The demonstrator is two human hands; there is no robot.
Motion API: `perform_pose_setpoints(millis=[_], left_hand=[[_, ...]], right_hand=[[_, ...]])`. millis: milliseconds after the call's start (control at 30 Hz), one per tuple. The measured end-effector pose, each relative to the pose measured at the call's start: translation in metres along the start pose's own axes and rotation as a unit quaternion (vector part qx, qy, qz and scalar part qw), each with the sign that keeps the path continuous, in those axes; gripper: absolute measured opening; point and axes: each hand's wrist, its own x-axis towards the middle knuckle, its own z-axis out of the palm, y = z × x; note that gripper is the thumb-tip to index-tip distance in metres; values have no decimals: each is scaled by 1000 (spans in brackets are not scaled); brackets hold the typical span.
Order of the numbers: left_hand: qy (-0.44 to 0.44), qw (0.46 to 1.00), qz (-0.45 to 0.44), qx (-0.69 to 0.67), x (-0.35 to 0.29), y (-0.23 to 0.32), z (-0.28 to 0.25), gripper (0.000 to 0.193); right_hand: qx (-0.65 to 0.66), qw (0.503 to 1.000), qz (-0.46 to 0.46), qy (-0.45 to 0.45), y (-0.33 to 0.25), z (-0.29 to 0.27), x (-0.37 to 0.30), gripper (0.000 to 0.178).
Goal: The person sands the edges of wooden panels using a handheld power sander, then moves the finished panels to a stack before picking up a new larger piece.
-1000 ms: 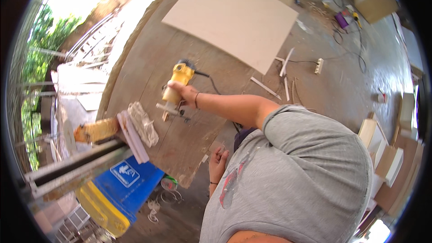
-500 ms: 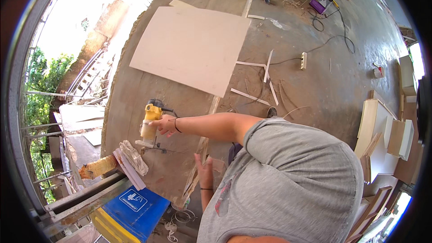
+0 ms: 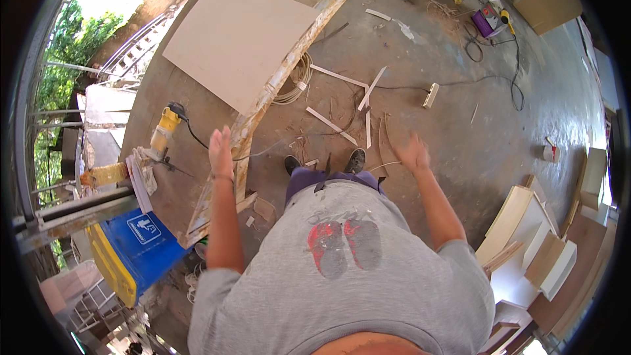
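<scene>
Dusty concrete floor is lying strewn with offcuts; both hands, left hand and right hand, are hanging open and empty, the yellow power tool resting just beside the left.

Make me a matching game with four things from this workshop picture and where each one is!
Things:
1. yellow power tool
2. blue bin
3. large flat board
4. white power strip

Places:
A. on the floor, far side, ahead of the right hand
B. lower left, under the metal rail
C. upper left, lying on the floor
D. just left of the raised left hand

Pairs: 1-D, 2-B, 3-C, 4-A
</scene>
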Motion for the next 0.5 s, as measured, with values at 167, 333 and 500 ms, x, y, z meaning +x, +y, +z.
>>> perform_pose_setpoints(millis=[167, 333, 500], left_hand=[[103, 987, -12, 120, 116, 7, 35, 53], [-18, 965, -254, -68, 151, 13, 58, 41], [-46, 962, -196, -184, 158, 26, 23, 31]], right_hand=[[7, 986, -1, -164, 299, 190, -48, 40], [607, 647, 448, 110, 301, 217, -149, 58], [642, 613, 460, 12, 278, 231, -153, 42]])
